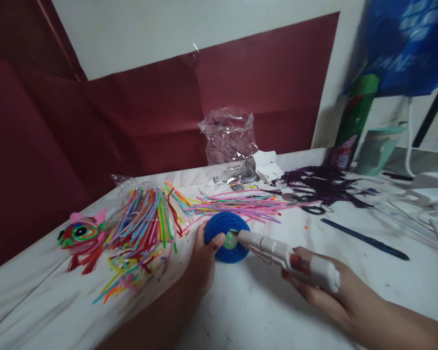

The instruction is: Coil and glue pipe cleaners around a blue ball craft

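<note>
My left hand (pixel 206 253) grips the left edge of a round blue disc (pixel 224 223), its thumb lying on the face near the middle. The disc's centre is pale green and speckled. My right hand (pixel 324 287) is wrapped round a white glue gun (pixel 277 250) with a reddish-orange part on its body. The gun's nozzle points left at the disc's centre; whether it touches cannot be made out. Left of my hands lie many colourful pipe cleaners (pixel 146 214), some in a clear bag. Short cut pieces (pixel 131 277) are scattered in front of them.
A colourful pipe-cleaner figure (pixel 82 238) stands at the left. Behind are a crumpled clear bag (pixel 229 138) and loose pink strands (pixel 241 201). To the right are scissors (pixel 314 209), a dark flat strip (pixel 365 238), purple shreds (pixel 321 182), a green lidded cup (pixel 377 150) and white cables (pixel 423 218).
</note>
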Tool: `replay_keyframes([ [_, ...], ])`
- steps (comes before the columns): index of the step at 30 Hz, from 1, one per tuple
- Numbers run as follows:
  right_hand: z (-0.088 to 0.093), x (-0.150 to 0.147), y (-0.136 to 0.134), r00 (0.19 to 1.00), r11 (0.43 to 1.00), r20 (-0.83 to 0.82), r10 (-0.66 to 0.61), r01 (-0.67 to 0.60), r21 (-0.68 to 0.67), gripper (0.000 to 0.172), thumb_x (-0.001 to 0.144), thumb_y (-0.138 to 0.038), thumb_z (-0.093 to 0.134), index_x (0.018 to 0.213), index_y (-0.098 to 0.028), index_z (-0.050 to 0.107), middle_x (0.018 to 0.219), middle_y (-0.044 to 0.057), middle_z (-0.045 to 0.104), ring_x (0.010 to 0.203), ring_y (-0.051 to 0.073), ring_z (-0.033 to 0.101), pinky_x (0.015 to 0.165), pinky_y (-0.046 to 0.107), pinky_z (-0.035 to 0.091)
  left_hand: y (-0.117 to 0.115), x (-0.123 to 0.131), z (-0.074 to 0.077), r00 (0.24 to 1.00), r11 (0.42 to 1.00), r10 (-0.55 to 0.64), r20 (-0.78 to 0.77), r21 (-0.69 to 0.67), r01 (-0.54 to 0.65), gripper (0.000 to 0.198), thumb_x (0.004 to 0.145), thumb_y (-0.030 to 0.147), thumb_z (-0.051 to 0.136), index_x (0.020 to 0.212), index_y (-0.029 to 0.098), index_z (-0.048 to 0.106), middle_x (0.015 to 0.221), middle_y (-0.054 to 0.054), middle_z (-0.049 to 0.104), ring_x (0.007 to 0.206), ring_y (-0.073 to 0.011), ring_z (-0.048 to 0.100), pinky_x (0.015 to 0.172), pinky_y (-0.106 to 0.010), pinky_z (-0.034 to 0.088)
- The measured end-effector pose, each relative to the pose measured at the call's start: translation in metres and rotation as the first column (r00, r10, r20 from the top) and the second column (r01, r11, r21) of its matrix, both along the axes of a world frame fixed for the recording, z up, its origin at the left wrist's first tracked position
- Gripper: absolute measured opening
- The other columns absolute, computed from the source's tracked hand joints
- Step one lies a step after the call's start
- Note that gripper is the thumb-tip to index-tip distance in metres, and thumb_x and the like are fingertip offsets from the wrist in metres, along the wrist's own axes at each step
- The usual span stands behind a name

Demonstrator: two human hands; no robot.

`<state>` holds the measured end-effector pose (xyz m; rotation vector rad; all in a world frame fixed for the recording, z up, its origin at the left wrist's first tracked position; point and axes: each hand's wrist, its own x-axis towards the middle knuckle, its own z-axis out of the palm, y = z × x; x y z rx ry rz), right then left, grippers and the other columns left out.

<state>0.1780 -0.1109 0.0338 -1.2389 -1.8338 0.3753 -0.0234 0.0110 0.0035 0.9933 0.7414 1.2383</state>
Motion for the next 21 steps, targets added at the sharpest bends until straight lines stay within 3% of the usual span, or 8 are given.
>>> replay_keyframes([
  [21,-0.0027,-0.0002,0.0024,1.000,1.000,0.005,0.013,-0.013,0.016,0.013,0.085,-0.029,0.055,0.077,-0.022,0.063,0.065,0.001,0.067,0.055,0.017,0.064,0.051,0.023,0.055,0.0041,0.0011,-0.0033,1.000,1.000,-0.013,-0.018,0.005,0.013,0.062,0.060,0.036,0.080,0.113,0.020,0.053,0.096,-0.005,0.067,0.087,-0.0224,0.063,0.082,-0.035,0.047],
])
